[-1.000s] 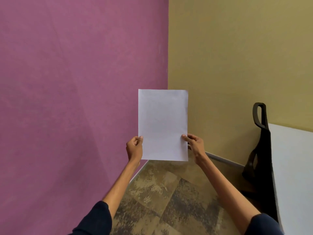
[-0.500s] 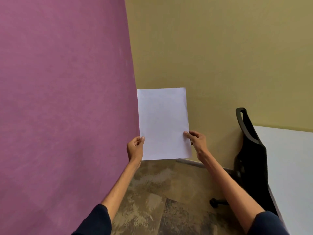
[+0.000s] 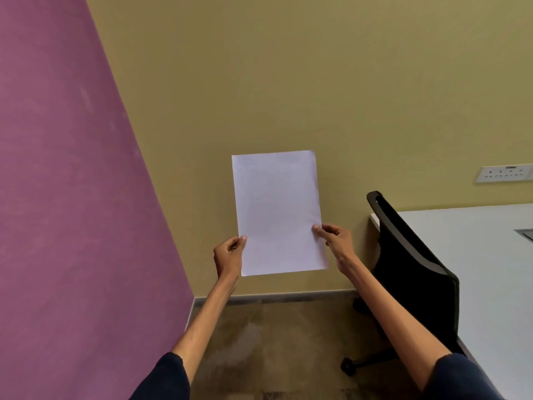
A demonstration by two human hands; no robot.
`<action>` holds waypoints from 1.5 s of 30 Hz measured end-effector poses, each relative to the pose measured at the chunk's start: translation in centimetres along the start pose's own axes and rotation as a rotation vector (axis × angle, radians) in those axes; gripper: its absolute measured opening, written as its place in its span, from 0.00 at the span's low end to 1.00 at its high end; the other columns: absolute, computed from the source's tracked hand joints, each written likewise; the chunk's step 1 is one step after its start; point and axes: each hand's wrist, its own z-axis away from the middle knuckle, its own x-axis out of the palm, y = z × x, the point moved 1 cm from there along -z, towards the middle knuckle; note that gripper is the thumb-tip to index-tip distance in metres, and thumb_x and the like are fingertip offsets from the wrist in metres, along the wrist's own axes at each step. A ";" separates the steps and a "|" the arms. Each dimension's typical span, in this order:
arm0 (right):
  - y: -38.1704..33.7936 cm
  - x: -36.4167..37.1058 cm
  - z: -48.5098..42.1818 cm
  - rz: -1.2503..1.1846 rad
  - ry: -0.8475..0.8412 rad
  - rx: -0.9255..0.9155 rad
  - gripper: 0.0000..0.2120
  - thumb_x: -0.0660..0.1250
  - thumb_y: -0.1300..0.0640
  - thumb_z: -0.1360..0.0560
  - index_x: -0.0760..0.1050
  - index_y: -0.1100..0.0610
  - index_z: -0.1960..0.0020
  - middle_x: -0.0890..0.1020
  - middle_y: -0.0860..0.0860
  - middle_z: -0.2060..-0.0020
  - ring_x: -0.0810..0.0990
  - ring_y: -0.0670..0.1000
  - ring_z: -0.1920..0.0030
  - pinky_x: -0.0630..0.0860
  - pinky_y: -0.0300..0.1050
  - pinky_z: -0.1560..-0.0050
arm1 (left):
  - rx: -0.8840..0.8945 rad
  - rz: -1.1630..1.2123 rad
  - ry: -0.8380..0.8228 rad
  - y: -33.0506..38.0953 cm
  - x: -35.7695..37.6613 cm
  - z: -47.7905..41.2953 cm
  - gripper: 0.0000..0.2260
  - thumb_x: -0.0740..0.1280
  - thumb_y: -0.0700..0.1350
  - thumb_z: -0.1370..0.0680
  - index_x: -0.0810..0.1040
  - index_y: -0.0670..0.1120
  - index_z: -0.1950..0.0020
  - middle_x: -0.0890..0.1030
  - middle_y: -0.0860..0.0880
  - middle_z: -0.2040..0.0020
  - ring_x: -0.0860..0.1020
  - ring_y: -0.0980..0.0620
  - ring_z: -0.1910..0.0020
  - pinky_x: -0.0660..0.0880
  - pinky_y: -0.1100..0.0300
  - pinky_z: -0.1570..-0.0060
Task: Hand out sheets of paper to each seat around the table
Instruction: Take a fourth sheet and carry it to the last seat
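A white sheaf of paper (image 3: 277,209) is held upright in the air in front of me, its blank face toward the camera. My left hand (image 3: 228,255) pinches its lower left edge, thumb on the front. My right hand (image 3: 336,241) pinches the lower right edge the same way. How many sheets it holds cannot be told. At the right lies the white table (image 3: 478,255), with a black office chair (image 3: 412,272) pushed against its left end.
A purple wall (image 3: 72,197) fills the left and meets a mustard wall (image 3: 288,82) at the corner. A socket strip (image 3: 503,173) sits on the mustard wall above the table. Brown patterned carpet (image 3: 282,342) lies below my arms. A dark recess (image 3: 526,233) marks the tabletop.
The view has swung to the right: the purple wall has slid left, and the table, the chair and the socket strip have come further into view. Both hands keep the same hold on the paper.
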 end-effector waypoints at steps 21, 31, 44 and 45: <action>-3.1 -19.1 -20.6 0.050 0.645 -0.126 0.03 0.74 0.62 0.28 0.83 0.56 0.55 0.86 0.45 0.61 0.83 0.38 0.64 0.76 0.28 0.64 | 0.098 0.032 -0.797 1.0 37.3 -19.0 0.09 0.71 0.46 0.23 0.83 0.40 0.52 0.82 0.50 0.60 0.76 0.55 0.61 0.74 0.57 0.57; -2.9 -32.2 -24.8 0.031 0.916 -0.113 0.02 0.74 0.62 0.28 0.84 0.57 0.56 0.86 0.46 0.62 0.83 0.41 0.64 0.78 0.31 0.63 | 0.012 0.013 -1.074 1.3 57.1 -18.0 0.06 0.72 0.43 0.24 0.84 0.41 0.51 0.83 0.44 0.57 0.77 0.49 0.59 0.76 0.52 0.57; 0.0 -44.2 -23.7 0.062 1.294 0.005 0.03 0.74 0.62 0.27 0.83 0.57 0.54 0.85 0.47 0.60 0.81 0.35 0.67 0.73 0.26 0.69 | 0.030 -0.075 -1.587 -0.6 77.2 -11.5 0.06 0.70 0.41 0.23 0.85 0.46 0.58 0.84 0.49 0.63 0.80 0.55 0.66 0.77 0.60 0.67; 0.2 -44.8 -23.7 0.062 1.327 0.008 0.04 0.74 0.62 0.27 0.83 0.58 0.53 0.85 0.47 0.60 0.81 0.35 0.67 0.73 0.26 0.69 | 0.039 -0.093 -1.632 -0.7 78.8 -11.3 0.07 0.70 0.40 0.23 0.85 0.47 0.60 0.84 0.51 0.64 0.80 0.57 0.68 0.77 0.62 0.70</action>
